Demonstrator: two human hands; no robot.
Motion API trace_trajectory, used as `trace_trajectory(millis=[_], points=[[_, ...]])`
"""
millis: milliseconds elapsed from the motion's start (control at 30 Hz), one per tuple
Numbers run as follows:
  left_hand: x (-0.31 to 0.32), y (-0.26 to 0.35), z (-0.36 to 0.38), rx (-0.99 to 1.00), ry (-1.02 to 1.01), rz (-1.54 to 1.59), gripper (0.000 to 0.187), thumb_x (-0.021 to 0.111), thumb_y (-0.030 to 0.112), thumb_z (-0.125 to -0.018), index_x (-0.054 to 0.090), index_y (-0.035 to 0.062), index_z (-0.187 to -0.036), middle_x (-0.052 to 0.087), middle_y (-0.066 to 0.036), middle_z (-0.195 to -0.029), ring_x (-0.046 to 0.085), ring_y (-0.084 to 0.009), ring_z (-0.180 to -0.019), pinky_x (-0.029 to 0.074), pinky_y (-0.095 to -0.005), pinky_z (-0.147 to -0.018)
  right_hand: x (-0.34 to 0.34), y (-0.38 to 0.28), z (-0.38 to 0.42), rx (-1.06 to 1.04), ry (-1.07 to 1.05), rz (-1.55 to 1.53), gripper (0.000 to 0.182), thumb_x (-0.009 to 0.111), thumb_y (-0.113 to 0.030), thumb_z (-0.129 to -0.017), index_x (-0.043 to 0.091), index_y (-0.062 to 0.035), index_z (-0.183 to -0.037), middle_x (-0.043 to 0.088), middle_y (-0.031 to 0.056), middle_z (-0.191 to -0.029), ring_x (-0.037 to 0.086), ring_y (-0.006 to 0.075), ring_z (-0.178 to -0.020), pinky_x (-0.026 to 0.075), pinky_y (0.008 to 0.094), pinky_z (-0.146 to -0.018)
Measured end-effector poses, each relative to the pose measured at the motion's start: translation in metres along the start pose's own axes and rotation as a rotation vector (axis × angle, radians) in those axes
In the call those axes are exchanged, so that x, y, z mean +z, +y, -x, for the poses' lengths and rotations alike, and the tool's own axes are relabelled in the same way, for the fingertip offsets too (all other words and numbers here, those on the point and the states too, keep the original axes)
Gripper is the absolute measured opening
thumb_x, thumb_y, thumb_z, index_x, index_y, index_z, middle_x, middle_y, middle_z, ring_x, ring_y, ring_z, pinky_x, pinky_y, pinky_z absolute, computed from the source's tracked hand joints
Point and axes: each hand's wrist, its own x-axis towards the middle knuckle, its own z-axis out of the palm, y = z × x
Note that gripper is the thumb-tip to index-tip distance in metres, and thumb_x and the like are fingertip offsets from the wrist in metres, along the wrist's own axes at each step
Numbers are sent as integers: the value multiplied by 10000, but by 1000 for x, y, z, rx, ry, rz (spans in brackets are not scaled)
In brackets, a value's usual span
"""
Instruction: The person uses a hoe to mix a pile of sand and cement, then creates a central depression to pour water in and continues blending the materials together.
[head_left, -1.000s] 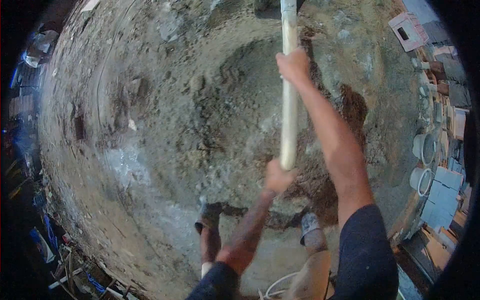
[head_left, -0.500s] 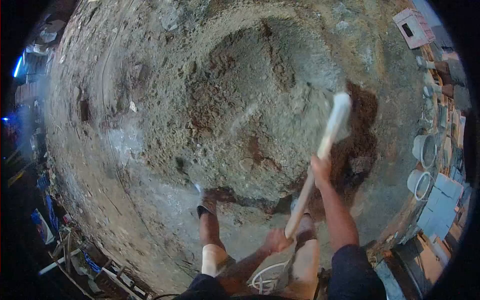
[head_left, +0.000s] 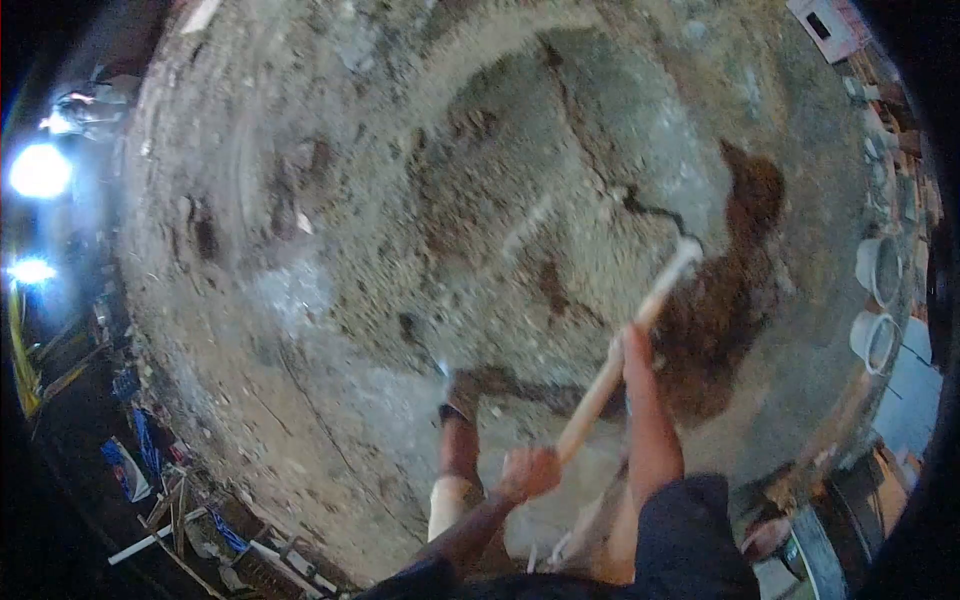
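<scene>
Both of my hands are wrapped round the long wooden handle of a hoe (head_left: 597, 400). My left hand (head_left: 531, 473) grips it low, near the end by my legs. Farther up the shaft, my right hand (head_left: 630, 350) is closed round it with the arm stretched forward. The hoe's whitish head end is down at the near right part of a broad mound of grey-brown soil (head_left: 560, 230); its blade is hidden. A dark crack runs through the soil just beyond the head. Dark wet soil (head_left: 735, 310) lies to the right of it.
My legs stand at the mound's near edge, one foot (head_left: 460, 390) partly in the soil. White buckets (head_left: 876, 342) and pale boards (head_left: 908, 390) line the right side. A pinkish block (head_left: 828, 30) is at upper right. Sticks and blue scraps lie lower left, with bright lamps above.
The hoe's head has come down onto the soil, and a dark crack now shows beside it. Both hands keep their grip. The view has turned left, bringing bright lamps into sight.
</scene>
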Motion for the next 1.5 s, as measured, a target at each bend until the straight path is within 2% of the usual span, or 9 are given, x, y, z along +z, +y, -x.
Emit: trace_trajectory(millis=[133, 300, 533, 667, 833, 933, 1167, 1300, 1500], points=[[2, -54, 89, -34, -342, -106, 256, 548, 267, -737, 590, 45, -856, 622, -147, -708, 625, -287, -652, 482, -424, -547, -33, 82, 92, 94, -236, -311, 129, 505, -189, -784, 446, -89, -726, 453, 18, -598, 457, 178, -502, 381, 333, -487], [18, -99, 167, -60, 14, -134, 225, 550, 257, -771, 532, 54, -866, 589, -123, -751, 587, -290, -669, 451, -431, -605, -29, 146, 121, 350, -153, -507, 226, 504, -317, -835, 508, -91, -835, 514, 53, -735, 500, 191, -635, 392, 351, -605], [-53, -67, -11, -38, 430, -244, 188, 551, 262, -744, 579, 77, -721, 594, -151, -603, 602, -330, -568, 462, -430, -525, 104, -37, 25, -151, -273, -290, 141, 541, -185, -800, 495, -51, -794, 491, 42, -626, 516, 163, -529, 442, 314, -479], [-63, -111, 59, -260, 138, -211, 204, 563, 276, -740, 588, 75, -770, 604, -159, -623, 610, -329, -587, 474, -441, -544, 149, 55, 81, 152, -177, -12, 278, 536, -220, -795, 502, 7, -951, 512, 83, -749, 530, 207, -579, 454, 354, -537], [-19, -129, 172, -406, 96, -218, 242, 573, 307, -714, 590, 67, -737, 601, -170, -620, 599, -364, -580, 456, -474, -530, 107, 87, 192, 391, -435, 7, 139, 553, -197, -736, 498, -72, -762, 483, 72, -668, 515, 214, -598, 440, 395, -577], [4, -138, 205, -482, 78, -210, 251, 578, 322, -715, 567, 76, -764, 613, -148, -704, 610, -314, -695, 454, -411, -665, 105, 119, 219, 637, -511, -319, 131, 454, 4, -719, 453, -72, -826, 423, 71, -622, 466, 179, -478, 402, 332, -466], [-74, -107, -4, -174, 727, -186, 151, 610, 161, -677, 556, 84, -794, 594, -72, -719, 590, -245, -689, 428, -387, -659, 193, -87, 96, -31, -693, -393, 173, 556, -174, -759, 478, -83, -635, 497, 40, -554, 504, 158, -469, 411, 286, -447], [-195, -88, -147, -37, 825, -234, 120, 588, 186, -733, 558, 76, -772, 598, -100, -684, 588, -282, -664, 437, -401, -626, 274, -232, 46, -395, -307, -146, 206, 577, -231, -781, 521, -44, -714, 528, 68, -607, 552, 186, -506, 460, 337, -479], [-166, -149, -80, -339, 340, -215, 127, 542, 208, -759, 563, 85, -783, 626, -134, -724, 626, -303, -650, 492, -402, -581, 326, -78, 28, -244, -290, 93, 248, 578, -222, -767, 565, 24, -734, 568, 103, -575, 583, 211, -476, 471, 367, -468]])
